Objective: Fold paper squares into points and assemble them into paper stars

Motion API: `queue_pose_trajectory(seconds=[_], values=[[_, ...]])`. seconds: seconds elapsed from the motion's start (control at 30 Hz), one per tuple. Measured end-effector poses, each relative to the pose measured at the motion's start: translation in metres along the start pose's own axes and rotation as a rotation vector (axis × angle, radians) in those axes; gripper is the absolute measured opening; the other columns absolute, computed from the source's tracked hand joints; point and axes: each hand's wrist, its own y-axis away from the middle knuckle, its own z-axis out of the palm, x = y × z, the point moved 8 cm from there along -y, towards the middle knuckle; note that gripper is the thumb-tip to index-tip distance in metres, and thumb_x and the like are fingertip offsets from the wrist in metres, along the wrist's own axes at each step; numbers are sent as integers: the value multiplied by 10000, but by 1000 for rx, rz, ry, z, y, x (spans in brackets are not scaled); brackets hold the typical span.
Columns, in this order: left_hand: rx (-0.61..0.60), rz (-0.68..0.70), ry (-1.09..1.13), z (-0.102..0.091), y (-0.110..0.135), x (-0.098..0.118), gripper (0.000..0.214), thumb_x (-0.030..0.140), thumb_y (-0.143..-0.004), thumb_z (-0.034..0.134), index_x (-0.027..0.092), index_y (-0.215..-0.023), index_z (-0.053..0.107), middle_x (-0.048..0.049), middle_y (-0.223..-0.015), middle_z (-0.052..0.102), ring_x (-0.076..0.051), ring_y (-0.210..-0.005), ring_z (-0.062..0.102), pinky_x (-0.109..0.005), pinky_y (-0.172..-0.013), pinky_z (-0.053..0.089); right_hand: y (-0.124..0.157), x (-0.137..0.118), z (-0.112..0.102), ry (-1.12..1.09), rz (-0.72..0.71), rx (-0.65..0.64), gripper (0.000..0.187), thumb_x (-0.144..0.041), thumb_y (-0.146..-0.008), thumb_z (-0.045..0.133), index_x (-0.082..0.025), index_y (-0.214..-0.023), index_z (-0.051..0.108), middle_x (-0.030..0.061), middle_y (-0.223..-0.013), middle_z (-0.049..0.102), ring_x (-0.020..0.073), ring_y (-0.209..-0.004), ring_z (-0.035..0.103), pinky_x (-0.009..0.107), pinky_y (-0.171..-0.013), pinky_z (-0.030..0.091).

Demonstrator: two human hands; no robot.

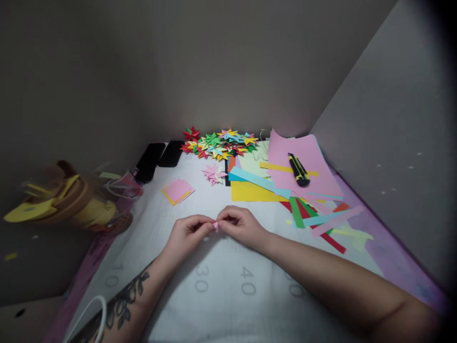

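Between my two hands, over the middle of the white printed mat [171, 305], is a small folded piece of pink paper [216, 227]. My left hand [193, 233] pinches its left side between thumb and fingers. From the right, my right hand [241, 226] pinches it too, and the fingertips of both hands almost meet. Most of the paper is hidden by the fingers. Just beyond my hands lies a pink folded paper star [213, 175]. To its left rests a small stack of pink and yellow paper squares [178, 191].
Many-coloured paper stars [217, 145] are heaped at the back. A black-and-yellow utility knife [299, 170] lies on pink sheets [321, 181], with paper strips [314, 219] scattered nearer. Two dark phones [171, 154] lie back left. A brown-and-yellow object [82, 205] stands at the left edge.
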Motion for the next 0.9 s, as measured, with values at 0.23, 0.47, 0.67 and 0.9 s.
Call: queue_pose_trajectory(seconds=[0.23, 0.47, 0.67, 0.9], values=[[-9, -9, 19, 4, 1, 2, 192, 344, -733, 655, 163, -756, 715, -26, -684, 693, -127, -593, 580, -211, -561, 442, 1, -2, 0, 46, -36, 14, 64, -168, -756, 572, -183, -697, 592, -8, -696, 578, 117, -655, 533, 225, -600, 408], [-59, -54, 84, 8, 0, -1, 204, 352, -742, 639, 158, -738, 698, -19, -648, 658, -118, -586, 539, -211, -557, 408, 3, 4, 0, -55, 20, 43, 45, -220, -769, 592, -195, -758, 556, -19, -697, 574, 118, -647, 541, 227, -599, 431], [-85, -148, 294, 12, -3, -10, 226, 355, -734, 654, 134, -697, 628, 13, -557, 559, -94, -536, 485, -205, -540, 372, 3, -3, 0, -28, -52, 44, 45, -176, -791, 566, -193, -792, 607, 24, -804, 633, 146, -746, 595, 255, -676, 463], [-91, -190, 511, 14, -5, -18, 210, 324, -747, 665, 124, -739, 599, 4, -622, 582, -73, -543, 491, -193, -546, 377, 1, -6, -1, 19, -86, 65, 70, -172, -806, 566, -197, -806, 631, 35, -814, 633, 150, -754, 594, 271, -686, 467]])
